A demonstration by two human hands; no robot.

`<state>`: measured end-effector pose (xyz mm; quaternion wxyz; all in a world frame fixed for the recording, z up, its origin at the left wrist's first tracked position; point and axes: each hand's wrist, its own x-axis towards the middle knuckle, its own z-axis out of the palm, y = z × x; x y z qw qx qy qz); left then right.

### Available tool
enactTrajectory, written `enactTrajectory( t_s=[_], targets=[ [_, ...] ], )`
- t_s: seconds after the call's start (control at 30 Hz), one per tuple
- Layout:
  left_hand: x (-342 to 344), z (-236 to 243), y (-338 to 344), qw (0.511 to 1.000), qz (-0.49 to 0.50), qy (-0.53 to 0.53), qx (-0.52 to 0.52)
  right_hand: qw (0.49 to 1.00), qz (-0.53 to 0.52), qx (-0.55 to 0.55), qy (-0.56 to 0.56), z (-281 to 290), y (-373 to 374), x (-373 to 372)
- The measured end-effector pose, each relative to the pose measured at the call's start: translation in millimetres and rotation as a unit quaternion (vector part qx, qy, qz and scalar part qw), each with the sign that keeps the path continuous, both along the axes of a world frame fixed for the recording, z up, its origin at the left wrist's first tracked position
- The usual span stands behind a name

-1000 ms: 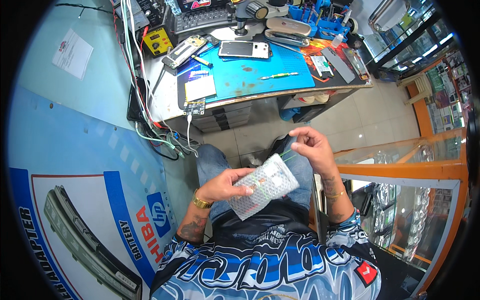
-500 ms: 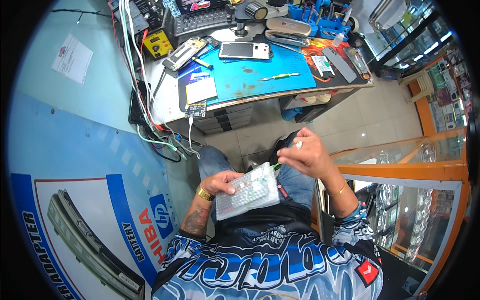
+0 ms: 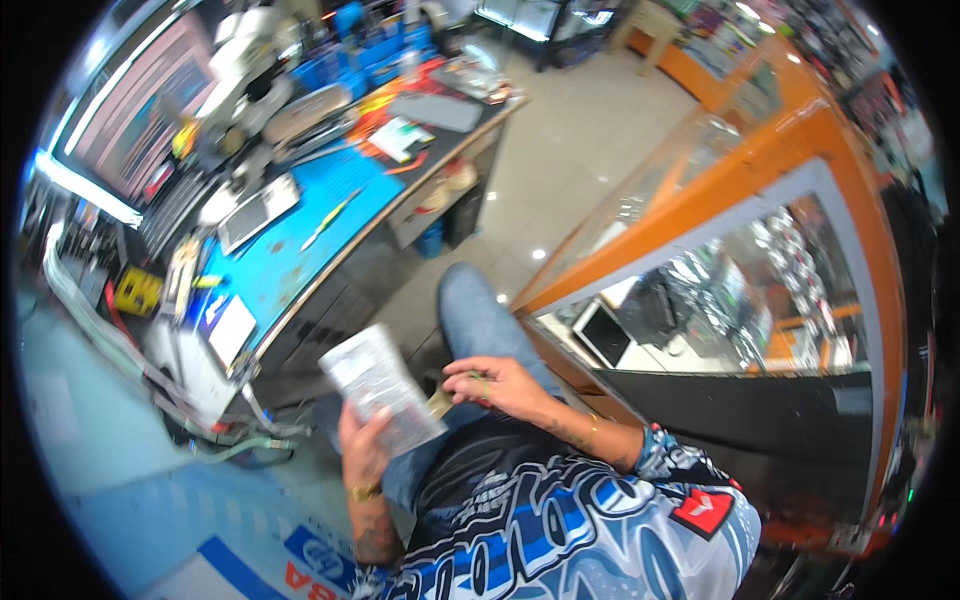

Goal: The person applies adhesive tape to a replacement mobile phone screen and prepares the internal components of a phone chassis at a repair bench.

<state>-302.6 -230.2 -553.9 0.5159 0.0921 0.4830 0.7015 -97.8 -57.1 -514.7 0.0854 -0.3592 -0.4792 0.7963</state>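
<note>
A flat bubble-wrap packet (image 3: 378,385) is tilted above my lap, with a silvery, blurred look. My left hand (image 3: 364,440) grips its lower left edge, the thumb lying across the front. My right hand (image 3: 500,388) is on the packet's right side, its fingers pinched together. Between these fingers and the packet shows a small tan piece (image 3: 440,402), too smeared to name. What else the right fingers may hold is hidden.
At the left stands a workbench with a blue mat (image 3: 290,262), a phone frame (image 3: 258,212), a pen-like tool (image 3: 331,220) and a microscope (image 3: 245,85). An orange-framed glass display case (image 3: 690,205) rises on the right. Cables (image 3: 110,340) hang at the bench's left end.
The view has swung to the right, bringing the display case closer to the middle. My right hand has come down from above the packet to its side. The packet is turned more upright.
</note>
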Motion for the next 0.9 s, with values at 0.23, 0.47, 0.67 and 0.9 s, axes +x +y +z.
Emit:
enactTrajectory(
  t_s=[0.23,0.47,0.67,0.9],
  targets=[
    [39.0,1.4,34.1,0.999,-0.019,0.032,-0.021,0.997,-0.022,0.068,0.023,-14.0,-8.9,-24.8],
    [26.2,6.5,11.5,0.990,0.085,-0.081,0.075,0.998,0.005,-0.020,0.060,-15.2,11.4,-46.1],
    [9.6,5.6,-9.0,0.990,0.131,-0.002,0.059,0.985,-0.059,-0.090,0.139,-16.6,26.8,-46.3],
    [5.5,8.4,-11.2,0.988,0.104,-0.079,0.085,0.987,-0.030,-0.101,0.123,-27.4,26.3,-38.1]
  ],
)
